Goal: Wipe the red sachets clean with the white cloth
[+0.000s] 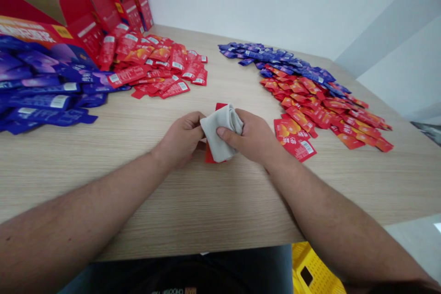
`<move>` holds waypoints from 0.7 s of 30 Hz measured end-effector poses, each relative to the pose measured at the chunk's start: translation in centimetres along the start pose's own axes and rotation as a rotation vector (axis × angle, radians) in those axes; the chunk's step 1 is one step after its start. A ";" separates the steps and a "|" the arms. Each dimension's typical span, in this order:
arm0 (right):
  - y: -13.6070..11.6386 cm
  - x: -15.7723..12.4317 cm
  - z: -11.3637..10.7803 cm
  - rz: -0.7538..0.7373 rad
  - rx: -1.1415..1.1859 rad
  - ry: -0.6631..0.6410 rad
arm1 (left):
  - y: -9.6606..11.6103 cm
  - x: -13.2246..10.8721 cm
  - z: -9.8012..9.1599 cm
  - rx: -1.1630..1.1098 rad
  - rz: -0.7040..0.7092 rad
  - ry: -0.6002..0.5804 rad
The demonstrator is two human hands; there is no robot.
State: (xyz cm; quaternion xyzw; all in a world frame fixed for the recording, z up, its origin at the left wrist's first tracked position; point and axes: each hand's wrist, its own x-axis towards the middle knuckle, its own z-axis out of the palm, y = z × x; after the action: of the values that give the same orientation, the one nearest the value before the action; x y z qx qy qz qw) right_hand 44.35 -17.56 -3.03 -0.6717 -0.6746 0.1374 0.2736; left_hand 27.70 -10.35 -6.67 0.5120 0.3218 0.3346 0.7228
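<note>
Near the middle of the table, a folded light-grey cloth (220, 134) is gripped between both my hands. My right hand (253, 135) closes round its right side, thumb pressed on the front. The fingers of my left hand (184, 140) pinch at the left edge, where some fingertips are hidden behind. A red packet (210, 155) shows partly behind the cloth; I cannot tell whether it is held or lies on the table. Just right of my right hand lie flat red packets (292, 138) with orange print.
Red packets (158, 64) are heaped at the back left, beside blue packets (44, 87) and open red boxes (82, 23). More blue packets (275, 57) and red packets (320, 101) spread along the right. A yellow basket (319, 268) stands below the table's front edge (193, 252).
</note>
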 end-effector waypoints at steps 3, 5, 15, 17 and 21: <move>-0.7 -0.5 1.0 -0.155 -0.078 -0.125 | 0.4 0.2 -0.1 -0.039 -0.016 0.098; -0.9 -0.6 1.1 -0.238 -0.170 -0.218 | 0.8 0.4 -0.1 -0.038 -0.008 0.136; 1.0 0.6 -1.9 -0.022 -0.130 -0.038 | 0.5 0.0 -0.3 0.114 -0.018 -0.103; 1.6 0.9 -1.8 0.082 -0.074 0.124 | 0.2 -0.5 -0.3 0.259 0.020 -0.216; 1.8 0.9 -1.2 0.150 0.000 0.179 | -0.1 -0.8 0.0 0.263 0.031 -0.197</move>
State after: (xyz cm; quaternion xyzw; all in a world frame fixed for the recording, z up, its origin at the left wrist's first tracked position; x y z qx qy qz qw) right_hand 46.60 -16.83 -2.86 -0.7300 -0.5951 0.0970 0.3217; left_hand 27.28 -11.07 -6.68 0.6374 0.2826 0.2488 0.6722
